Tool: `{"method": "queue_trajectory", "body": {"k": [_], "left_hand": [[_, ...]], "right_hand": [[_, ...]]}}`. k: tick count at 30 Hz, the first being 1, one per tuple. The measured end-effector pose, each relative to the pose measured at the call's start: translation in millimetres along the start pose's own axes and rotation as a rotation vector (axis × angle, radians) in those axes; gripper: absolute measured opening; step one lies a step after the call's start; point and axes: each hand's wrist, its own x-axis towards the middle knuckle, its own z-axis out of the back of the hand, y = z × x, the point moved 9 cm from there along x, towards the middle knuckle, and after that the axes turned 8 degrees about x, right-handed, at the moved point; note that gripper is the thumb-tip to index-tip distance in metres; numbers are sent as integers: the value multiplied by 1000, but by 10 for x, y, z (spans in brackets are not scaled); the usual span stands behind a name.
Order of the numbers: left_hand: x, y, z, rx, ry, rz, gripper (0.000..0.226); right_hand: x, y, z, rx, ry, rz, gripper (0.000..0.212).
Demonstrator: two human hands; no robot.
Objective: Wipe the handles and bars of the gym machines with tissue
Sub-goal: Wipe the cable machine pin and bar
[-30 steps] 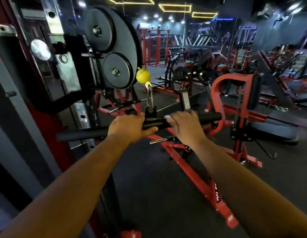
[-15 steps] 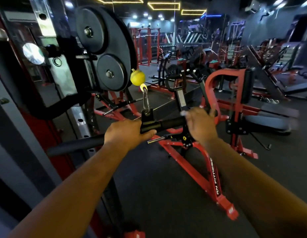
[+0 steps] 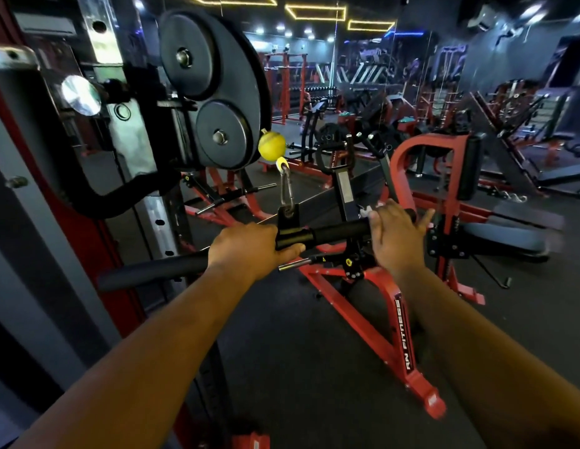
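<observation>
Gripping the black cable-machine bar just left of its centre bracket, the left hand is clenched round the padded grip, knuckles up, thumb tucked along the underside. Over on the other side, the right hand sits on top of the bar's right end, fingers draped over it and curled round, the little finger sticking out to the side. A scrap of white tissue peeks out past the fingertips, pressed between that hand and the bar. Both forearms reach forward from the bottom corners, nearly straight, wrists level. The bar tilts, left end lower, and hangs from a silver carabiner clipped under a yellow ball stopper. Black pulley wheels sit up and left on the steel upright. Beneath the hands, a red machine frame rests on the dark floor.
</observation>
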Motion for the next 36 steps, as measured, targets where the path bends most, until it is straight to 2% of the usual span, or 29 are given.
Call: {"method": "queue_trajectory", "body": {"k": [2, 6, 8, 10, 14, 16, 18, 21, 23, 25, 26, 28, 30, 32, 34, 36], "left_hand": [[11, -12, -2, -5, 2, 0, 65], [30, 22, -16, 0, -7, 17, 68], [13, 37, -18, 7, -15, 24, 67], [-4, 47, -34, 2, -17, 22, 69], [-5, 30, -25, -3, -13, 21, 68], [4, 5, -17, 4, -15, 15, 68], [16, 24, -27, -6, -24, 31, 69], [17, 73, -40, 10, -27, 43, 68], [1, 68, -32, 19, -24, 32, 66], [-24, 42, -17, 3, -26, 30, 63], [-36, 20, -9, -1, -27, 29, 63], [-37, -24, -16, 0, -26, 28, 67], [-22, -36, -36, -20, -13, 37, 69], [-1, -16, -53, -44, -1, 51, 70], [7, 8, -66, -40, 8, 56, 70], [-4, 27, -69, -34, 13, 57, 71]], "right_hand": [[-32, 96, -14, 45, -11, -55, 62], [-433, 1044, -341, 152, 117, 258, 62], [-457, 1072, -379, 114, 136, 325, 61], [-283, 755, -263, 34, 91, 274, 60], [116, -215, -41, 62, 23, -133, 68], [100, -216, -92, 118, 4, -230, 71], [-64, 184, -231, 165, 15, -175, 63], [-413, 894, -396, 251, 77, 89, 63], [-411, 882, -363, 212, 77, 171, 61], [-205, 474, -286, 121, 32, 90, 52], [-87, 193, -229, 100, 3, -18, 50], [74, -281, -138, 160, -64, -253, 50], [93, -329, -160, 271, -126, -371, 50], [-13, 18, -267, 367, -155, -355, 52], [-195, 482, -401, 423, -116, -233, 56], [-311, 672, -490, 399, -71, -131, 54]]}}
